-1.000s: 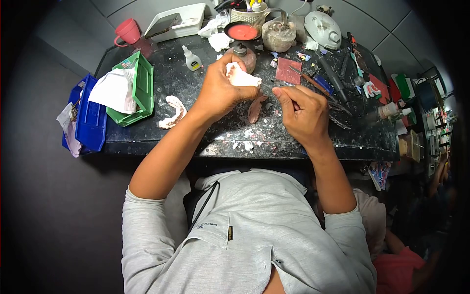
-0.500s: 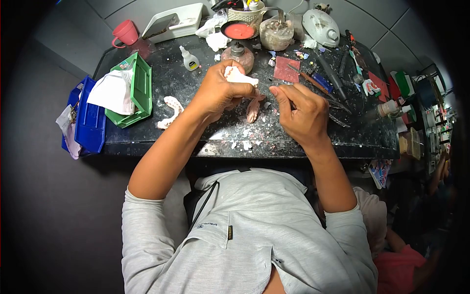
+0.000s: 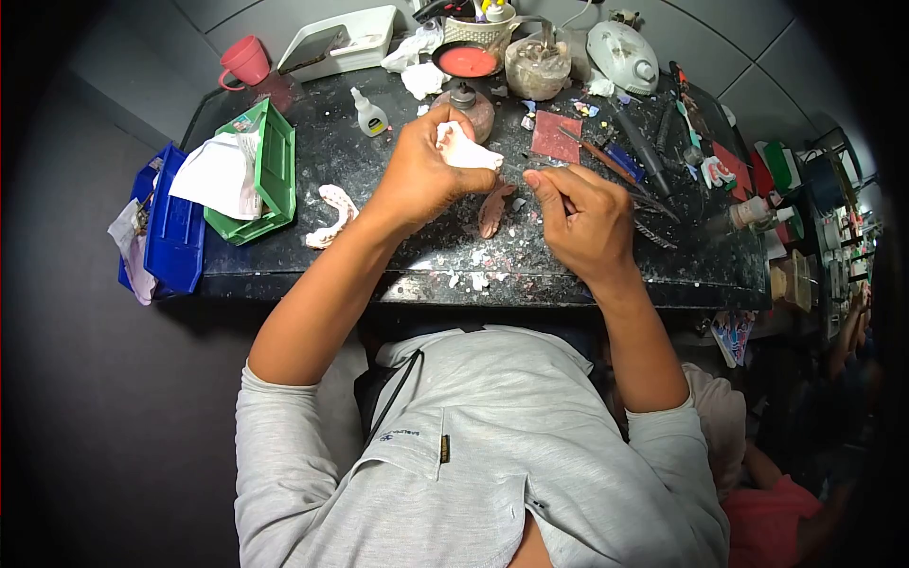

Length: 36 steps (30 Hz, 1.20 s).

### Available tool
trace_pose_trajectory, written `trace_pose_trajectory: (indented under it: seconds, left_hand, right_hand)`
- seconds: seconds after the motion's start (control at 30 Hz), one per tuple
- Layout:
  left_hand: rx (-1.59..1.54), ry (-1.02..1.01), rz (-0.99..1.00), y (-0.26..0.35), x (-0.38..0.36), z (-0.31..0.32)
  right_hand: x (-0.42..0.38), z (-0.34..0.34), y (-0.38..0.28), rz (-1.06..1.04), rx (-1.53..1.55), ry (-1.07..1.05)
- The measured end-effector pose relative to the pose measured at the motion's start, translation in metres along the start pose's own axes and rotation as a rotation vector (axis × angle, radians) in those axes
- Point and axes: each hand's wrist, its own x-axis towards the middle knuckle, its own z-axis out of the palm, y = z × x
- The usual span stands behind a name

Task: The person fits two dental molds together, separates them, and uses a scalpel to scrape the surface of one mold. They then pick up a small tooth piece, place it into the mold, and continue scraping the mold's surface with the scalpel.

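My left hand (image 3: 423, 173) is wrapped round a white plaster dental cast (image 3: 467, 151) and holds it above the bench. To its right, my right hand (image 3: 592, 216) is closed in a pinch, the thumb and forefinger pointing toward the cast. Whatever lies between those fingertips is too thin to make out. Below the cast a pinkish curved piece (image 3: 492, 212) rests on the bench. A second horseshoe-shaped cast (image 3: 333, 220) lies left of my left forearm. Just behind the held cast stands a spirit burner (image 3: 471, 112).
White scraps litter the dark bench (image 3: 568, 276). A green bin (image 3: 276, 166) and a blue bin (image 3: 175, 248) sit at the left. Behind are a dropper bottle (image 3: 368, 114) and a dish of pink material (image 3: 468, 62). A pink wax sheet (image 3: 556, 137) and a knife (image 3: 609, 159) lie rightward.
My left hand has turned the cast slightly, so a smoother white face shows and more of the pinkish piece below is visible. My right hand has barely moved.
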Motion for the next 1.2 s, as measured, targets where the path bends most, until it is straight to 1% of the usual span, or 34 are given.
trace_pose_trajectory:
  seconds: [0.17,0.27,0.33,0.37,0.43,0.47,0.53,0.57,0.63,0.67,0.73,0.83,0.93,1.17,1.2]
  left_hand:
    - [0.026,-0.021,0.041,-0.006,0.001,-0.001]
    - [-0.006,-0.012,0.086,-0.005,0.002,0.001]
    - [-0.047,-0.007,-0.035,0.007,-0.003,0.004]
    - [-0.047,-0.009,-0.034,0.01,-0.004,0.004]
    - [-0.318,-0.049,-0.226,0.014,-0.005,0.005]
    - [-0.317,-0.05,-0.225,0.015,-0.005,0.005]
    - [-0.419,-0.076,-0.324,0.016,-0.005,0.005]
    - [-0.418,-0.077,-0.323,0.017,-0.005,0.006]
    - [-0.461,-0.026,-0.365,0.017,-0.006,0.009]
    - [-0.46,-0.026,-0.363,0.016,-0.005,0.008]
    - [-0.449,-0.022,-0.284,0.013,-0.004,0.008]
    - [-0.449,-0.047,-0.276,0.012,-0.005,0.007]
    - [-0.412,-0.026,-0.265,0.014,-0.006,0.011]
    - [-0.412,0.001,-0.254,0.014,-0.006,0.012]
    - [-0.444,-0.008,-0.282,0.013,-0.005,0.011]
  right_hand:
    - [-0.001,0.003,0.003,-0.006,-0.003,0.013]
    - [-0.001,0.004,0.004,-0.055,-0.038,0.059]
    - [-0.002,0.003,0.003,-0.106,-0.114,0.087]
    - [-0.002,0.003,0.003,-0.105,-0.115,0.088]
    - [-0.001,0.003,0.003,-0.147,-0.148,0.122]
    - [-0.001,0.003,0.002,-0.148,-0.149,0.123]
    - [0.0,0.002,0.0,-0.165,-0.175,0.139]
    - [0.001,0.003,-0.001,-0.165,-0.176,0.14]
    - [0.001,0.004,-0.002,-0.122,-0.121,0.149]
    - [0.001,0.004,-0.002,-0.123,-0.12,0.151]
    - [0.002,0.004,-0.001,-0.065,-0.044,0.126]
    - [0.002,0.004,-0.004,-0.049,-0.012,0.098]
    - [0.001,0.006,-0.002,-0.042,-0.004,0.075]
    - [0.0,0.008,-0.005,-0.045,-0.043,0.097]
    - [0.0,0.009,-0.005,-0.039,-0.06,0.109]
